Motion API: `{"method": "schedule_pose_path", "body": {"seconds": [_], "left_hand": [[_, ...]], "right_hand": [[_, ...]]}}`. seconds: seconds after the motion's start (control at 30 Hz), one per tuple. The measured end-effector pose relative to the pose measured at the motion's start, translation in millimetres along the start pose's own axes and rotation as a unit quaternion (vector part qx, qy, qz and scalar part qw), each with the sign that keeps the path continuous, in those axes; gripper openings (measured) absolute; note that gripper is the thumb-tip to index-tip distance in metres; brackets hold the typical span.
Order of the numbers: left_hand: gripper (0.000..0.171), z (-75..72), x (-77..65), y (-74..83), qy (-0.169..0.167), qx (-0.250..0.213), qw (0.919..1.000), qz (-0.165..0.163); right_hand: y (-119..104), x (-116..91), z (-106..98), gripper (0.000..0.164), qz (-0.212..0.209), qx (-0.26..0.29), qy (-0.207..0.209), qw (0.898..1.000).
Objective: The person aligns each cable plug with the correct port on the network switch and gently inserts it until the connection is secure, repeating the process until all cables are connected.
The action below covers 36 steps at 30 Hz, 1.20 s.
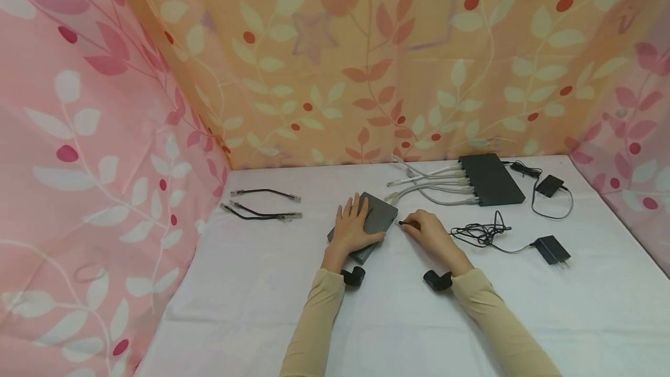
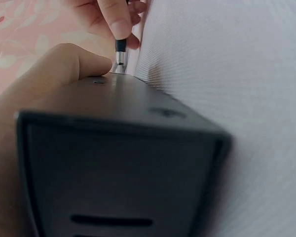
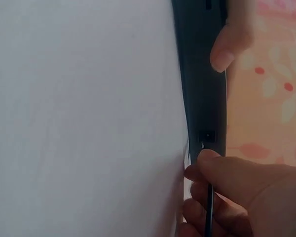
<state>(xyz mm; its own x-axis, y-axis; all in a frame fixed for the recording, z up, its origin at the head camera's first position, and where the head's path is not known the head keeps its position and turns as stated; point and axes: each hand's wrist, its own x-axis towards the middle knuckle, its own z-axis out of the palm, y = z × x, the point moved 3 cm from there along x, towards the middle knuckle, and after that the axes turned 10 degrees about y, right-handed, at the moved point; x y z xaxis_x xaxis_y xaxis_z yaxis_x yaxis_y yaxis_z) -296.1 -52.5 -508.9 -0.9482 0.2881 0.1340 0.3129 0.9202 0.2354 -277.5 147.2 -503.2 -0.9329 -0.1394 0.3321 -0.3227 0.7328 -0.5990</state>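
Observation:
A flat dark grey network switch (image 1: 380, 214) lies on the white cloth. My left hand (image 1: 352, 228) grips it across the top, fingers spread towards the far edge and the thumb over the near side edge. In the right wrist view, the side panel shows a small square power socket (image 3: 207, 136). My right hand (image 1: 430, 233) pinches the black power cable's plug (image 2: 120, 52) between thumb and fingertips. Its metal barrel points at the switch's side, close by the socket; whether it touches cannot be told. The black cable (image 3: 209, 212) runs back under the palm.
To the right lie a coiled black cable (image 1: 480, 234) and its power adapter (image 1: 551, 249). Behind stands a black network box (image 1: 492, 179) with several grey network cables (image 1: 434, 182) plugged in and another adapter (image 1: 549, 185). Short black network cables (image 1: 262, 212) lie left.

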Motion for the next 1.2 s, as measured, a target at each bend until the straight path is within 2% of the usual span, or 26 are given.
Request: {"method": "schedule_pose_path", "body": {"seconds": [0.63,1.2], "left_hand": [[0.098,0.1,0.2,-0.7,0.009,0.000,0.9999,0.010],[0.098,1.1,0.8,-0.7,0.008,0.007,0.9998,0.016]], "right_hand": [[2.8,0.8,8.3,0.012,0.016,0.055,0.042,0.998],[-2.3,2.2,10.7,0.014,0.009,0.059,0.052,0.997]]}}
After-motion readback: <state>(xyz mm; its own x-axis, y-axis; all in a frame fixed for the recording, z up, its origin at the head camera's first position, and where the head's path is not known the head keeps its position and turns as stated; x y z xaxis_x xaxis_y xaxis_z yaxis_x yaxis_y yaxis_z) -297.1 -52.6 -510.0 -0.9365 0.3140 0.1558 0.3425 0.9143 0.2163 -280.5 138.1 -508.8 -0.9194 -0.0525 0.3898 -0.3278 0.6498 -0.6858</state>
